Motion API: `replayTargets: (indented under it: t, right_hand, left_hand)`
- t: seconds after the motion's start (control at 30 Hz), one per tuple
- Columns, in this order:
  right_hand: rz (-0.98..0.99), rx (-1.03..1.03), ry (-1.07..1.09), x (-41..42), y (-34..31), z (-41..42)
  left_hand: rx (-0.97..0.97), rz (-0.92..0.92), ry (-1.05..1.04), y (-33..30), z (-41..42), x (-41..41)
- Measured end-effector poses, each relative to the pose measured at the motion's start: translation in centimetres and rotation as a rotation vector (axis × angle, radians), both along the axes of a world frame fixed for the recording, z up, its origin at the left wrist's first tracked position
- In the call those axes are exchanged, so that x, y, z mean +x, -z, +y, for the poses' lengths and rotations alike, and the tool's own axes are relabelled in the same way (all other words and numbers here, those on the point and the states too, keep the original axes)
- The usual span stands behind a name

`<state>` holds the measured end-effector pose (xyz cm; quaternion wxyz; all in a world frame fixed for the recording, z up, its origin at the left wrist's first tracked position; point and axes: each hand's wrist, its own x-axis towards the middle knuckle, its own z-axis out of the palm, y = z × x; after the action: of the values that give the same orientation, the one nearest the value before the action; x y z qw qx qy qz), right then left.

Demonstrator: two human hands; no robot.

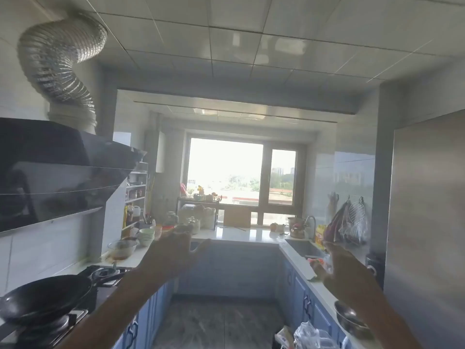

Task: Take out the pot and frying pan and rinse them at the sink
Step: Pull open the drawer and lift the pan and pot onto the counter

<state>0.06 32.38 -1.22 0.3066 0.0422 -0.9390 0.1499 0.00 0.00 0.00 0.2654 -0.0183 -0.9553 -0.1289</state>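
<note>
Frying pan [46, 297]: dark, round, seated on the near burner of the stove [75, 316] at lower left, handle pointing toward the far burner. It lies well apart from both hands, below and to the left of the left forearm. Sink [305, 248]: recessed in the right-hand counter [299, 263], faucet [312, 222] behind it, just beyond the right hand. A metal bowl [348, 317] sits on the same counter, nearer the camera; whether this is the pot cannot be told.

Left hand [176, 250]: raised in mid-air at frame centre, arm extended forward, fingers spread and loosely bent, thumb held out to the right, holding nothing. Right hand [339, 263]: raised over the right counter edge, fingers relaxed and slightly parted, holding nothing.

Both hands are motion-blurred. No writing or brand marking is legible anywhere.
</note>
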Motion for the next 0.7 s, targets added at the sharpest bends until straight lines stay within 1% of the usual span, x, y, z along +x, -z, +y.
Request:
replayTargets:
  t: [0.13,0.27,0.4,0.53,0.7]
  right_hand:
    - [-0.004,-0.023,-0.033,-0.1,0.0,1.4]
    - [-0.018,-0.046,-0.011,-0.3,0.2,3.4]
    - [-0.05,-0.078,-0.022,-1.0,1.1,5.8]
    - [-0.07,-0.092,-0.024,-3.9,1.9,6.9]
    - [-0.077,-0.086,-0.049,-10.5,2.6,6.7]
  left_hand:
    - [-0.08,-0.01,-0.025,0.2,1.9,-0.3]
    - [-0.066,-0.004,-0.01,0.6,3.4,-1.5]
    - [-0.04,-0.007,0.016,2.4,5.6,-3.8]
    - [-0.039,-0.011,0.003,3.2,6.5,-6.4]
    - [-0.015,-0.03,-0.001,4.2,6.7,-12.4]
